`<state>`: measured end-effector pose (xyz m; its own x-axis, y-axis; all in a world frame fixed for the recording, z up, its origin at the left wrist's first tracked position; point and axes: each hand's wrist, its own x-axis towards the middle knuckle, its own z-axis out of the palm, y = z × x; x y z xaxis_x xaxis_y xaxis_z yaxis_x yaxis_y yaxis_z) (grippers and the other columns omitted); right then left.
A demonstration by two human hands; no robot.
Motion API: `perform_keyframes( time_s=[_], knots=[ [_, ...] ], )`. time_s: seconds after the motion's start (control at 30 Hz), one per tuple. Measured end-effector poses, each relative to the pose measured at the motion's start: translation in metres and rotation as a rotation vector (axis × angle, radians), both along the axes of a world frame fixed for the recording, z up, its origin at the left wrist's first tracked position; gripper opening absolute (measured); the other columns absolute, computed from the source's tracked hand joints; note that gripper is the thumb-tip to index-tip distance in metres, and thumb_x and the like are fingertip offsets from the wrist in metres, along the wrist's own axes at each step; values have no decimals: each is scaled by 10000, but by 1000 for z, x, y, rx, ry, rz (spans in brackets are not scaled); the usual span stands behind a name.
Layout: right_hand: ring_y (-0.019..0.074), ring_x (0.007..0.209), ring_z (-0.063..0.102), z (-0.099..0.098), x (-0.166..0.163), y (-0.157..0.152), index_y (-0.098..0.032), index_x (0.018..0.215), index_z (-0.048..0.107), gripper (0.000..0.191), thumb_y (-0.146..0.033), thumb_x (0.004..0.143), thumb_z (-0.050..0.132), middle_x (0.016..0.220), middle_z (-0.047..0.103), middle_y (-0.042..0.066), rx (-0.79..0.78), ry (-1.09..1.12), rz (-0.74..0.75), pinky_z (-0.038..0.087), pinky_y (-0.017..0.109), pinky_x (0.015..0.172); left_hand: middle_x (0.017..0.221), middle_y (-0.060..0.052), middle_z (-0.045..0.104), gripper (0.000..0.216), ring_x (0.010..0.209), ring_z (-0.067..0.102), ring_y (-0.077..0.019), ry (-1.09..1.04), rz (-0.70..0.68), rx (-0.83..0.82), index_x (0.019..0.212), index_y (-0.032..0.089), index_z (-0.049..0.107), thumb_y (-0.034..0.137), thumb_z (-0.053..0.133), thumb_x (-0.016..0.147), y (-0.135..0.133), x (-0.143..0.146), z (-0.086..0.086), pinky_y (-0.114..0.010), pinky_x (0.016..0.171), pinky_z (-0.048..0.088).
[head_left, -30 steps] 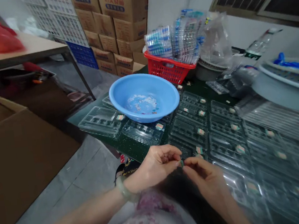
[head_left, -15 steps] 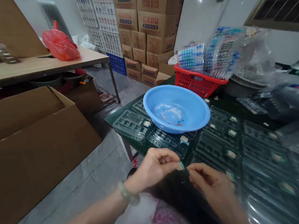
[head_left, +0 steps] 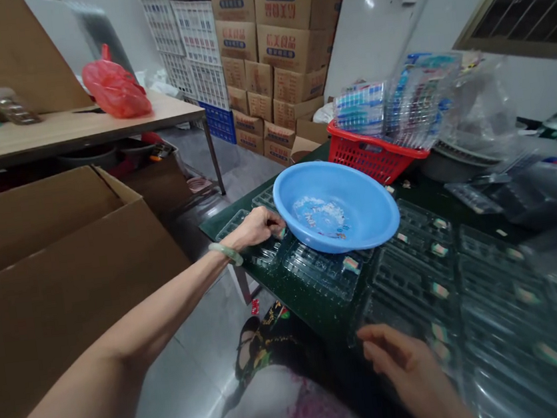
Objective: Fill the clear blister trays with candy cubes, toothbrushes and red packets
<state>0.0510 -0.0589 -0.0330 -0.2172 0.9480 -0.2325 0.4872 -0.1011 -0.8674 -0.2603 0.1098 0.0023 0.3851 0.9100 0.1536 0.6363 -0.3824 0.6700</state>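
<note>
My left hand reaches out to a clear plastic blister tray at the table's left corner, its fingers bunched over a tray pocket beside the blue basin. Whether a small piece is still pinched in them I cannot tell. My right hand hovers low near the table's front edge with loosely curled fingers and nothing in it. Several more clear trays, some with a small coloured piece in a pocket, cover the dark green table.
A red basket full of packed blister cards stands behind the basin. Clear bags and round trays crowd the back right. A large open cardboard box sits on the floor to the left, beside a wooden table with a red bag. Stacked cartons line the back wall.
My left hand left my right hand at my lap and stretched forward-left to the corner tray. My right hand dropped lower and opened. The camera swung left.
</note>
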Motion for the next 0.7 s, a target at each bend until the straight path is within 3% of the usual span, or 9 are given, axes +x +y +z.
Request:
perform_keyframes(
  time_s=[0.1,0.23,0.4,0.47,0.53,0.6,0.7],
  knots=[
    [155,647,593,0,4,-2,-198,921,663,296,-435,787,546,732,645,40,0,-16,-9,487,246,591,658,-36,647,169,613,538,-115,98,3,-7,685,112,658,100,489,684,4,1,-7,-220,603,369],
    [152,668,584,0,4,-5,-197,915,652,283,-427,796,537,762,647,40,7,-44,-17,473,246,613,792,-56,658,169,713,550,-144,248,39,113,724,138,680,143,512,704,7,3,-16,-236,628,366],
    [127,653,550,3,2,-6,-190,945,625,261,-390,831,502,756,613,23,9,-24,-41,450,230,602,885,-72,641,190,755,548,-174,232,219,146,839,145,673,250,558,731,0,2,-13,-262,645,385],
    [117,634,537,7,5,-5,-187,958,617,266,-392,839,495,735,597,15,16,-10,-58,446,226,603,810,-62,631,242,709,535,-165,113,332,148,825,139,672,299,493,795,-6,-1,-6,-263,624,378],
    [115,637,540,10,10,-5,-183,957,615,275,-402,841,497,732,594,15,27,11,-83,448,226,613,690,-37,585,316,606,494,-137,-147,479,79,817,132,662,364,447,832,-11,-3,1,-242,538,354],
    [119,635,544,13,17,-3,-174,947,618,293,-419,836,502,728,594,23,45,47,-109,450,229,605,647,-9,539,358,498,439,-107,-479,565,-89,848,134,637,455,482,811,-14,-1,7,-215,420,286],
    [120,621,540,13,27,1,-164,945,620,312,-430,829,505,719,593,31,67,109,-155,445,228,575,715,-13,561,449,438,475,-112,-810,561,-387,874,144,590,563,585,710,-10,9,11,-203,330,239]
  ],
)
